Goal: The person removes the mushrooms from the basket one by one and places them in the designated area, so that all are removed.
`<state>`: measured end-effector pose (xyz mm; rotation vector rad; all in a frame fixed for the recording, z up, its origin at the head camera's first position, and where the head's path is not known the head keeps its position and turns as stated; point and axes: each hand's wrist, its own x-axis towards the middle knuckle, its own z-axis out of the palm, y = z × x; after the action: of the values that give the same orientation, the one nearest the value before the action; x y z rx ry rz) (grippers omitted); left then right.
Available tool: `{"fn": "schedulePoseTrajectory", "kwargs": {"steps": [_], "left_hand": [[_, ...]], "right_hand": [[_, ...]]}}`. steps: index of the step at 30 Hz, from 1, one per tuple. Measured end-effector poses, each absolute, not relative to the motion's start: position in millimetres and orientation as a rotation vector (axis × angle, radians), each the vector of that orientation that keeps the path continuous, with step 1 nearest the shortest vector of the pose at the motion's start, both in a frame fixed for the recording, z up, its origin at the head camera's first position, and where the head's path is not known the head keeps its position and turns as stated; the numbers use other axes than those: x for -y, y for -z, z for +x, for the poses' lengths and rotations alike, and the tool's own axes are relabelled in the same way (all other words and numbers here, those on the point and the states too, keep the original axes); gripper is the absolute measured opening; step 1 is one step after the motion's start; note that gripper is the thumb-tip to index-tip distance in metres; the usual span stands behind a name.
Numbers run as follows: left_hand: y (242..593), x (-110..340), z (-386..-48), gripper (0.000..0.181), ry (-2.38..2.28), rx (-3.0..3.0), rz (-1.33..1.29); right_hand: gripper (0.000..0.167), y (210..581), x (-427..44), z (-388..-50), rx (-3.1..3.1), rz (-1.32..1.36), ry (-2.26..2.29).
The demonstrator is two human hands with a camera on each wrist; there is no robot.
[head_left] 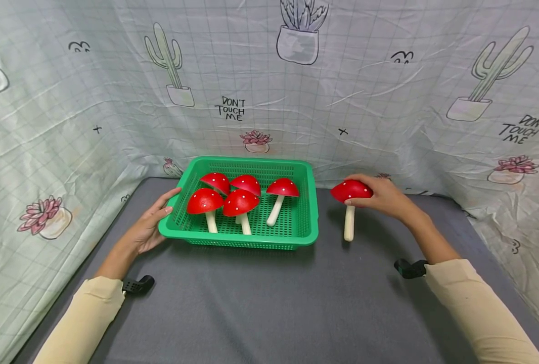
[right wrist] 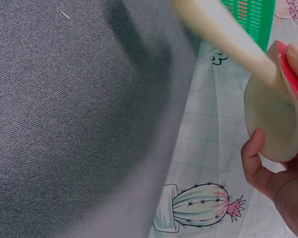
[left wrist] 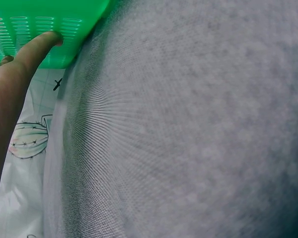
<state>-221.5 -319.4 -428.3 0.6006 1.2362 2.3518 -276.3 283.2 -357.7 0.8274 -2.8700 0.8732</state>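
Observation:
My right hand [head_left: 380, 194] grips a toy mushroom [head_left: 349, 218] by its red, white-dotted cap, its pale stem hanging down over the cloth. From the right wrist view, the cap's pale underside [right wrist: 268, 116] shows, with fingers curled around its edge. Several like mushrooms [head_left: 241, 202] lie in a green plastic basket [head_left: 246, 241], left of the held one. At the basket's left end, my left hand [head_left: 148, 227] touches the wall and rim with fairly straight fingers. One digit [left wrist: 42, 44] presses the slotted wall in the left wrist view; the others are mostly hidden.
Dark grey cloth [head_left: 251, 303] covers the table. White fabric [head_left: 365, 91] printed with cacti stands behind it and along both sides. A black wrist device [head_left: 137, 284] sits on the left arm, another [head_left: 410, 269] on the right.

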Motion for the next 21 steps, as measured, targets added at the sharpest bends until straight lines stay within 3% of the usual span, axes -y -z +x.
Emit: {"fn": "schedulePoseTrajectory", "kwargs": {"steps": [21], "left_hand": [[426,318,-221,0.055,-2.346,-1.260,0.576]], "right_hand": [[0.059,373,-281,-286,2.959,0.727,-0.932]]}}
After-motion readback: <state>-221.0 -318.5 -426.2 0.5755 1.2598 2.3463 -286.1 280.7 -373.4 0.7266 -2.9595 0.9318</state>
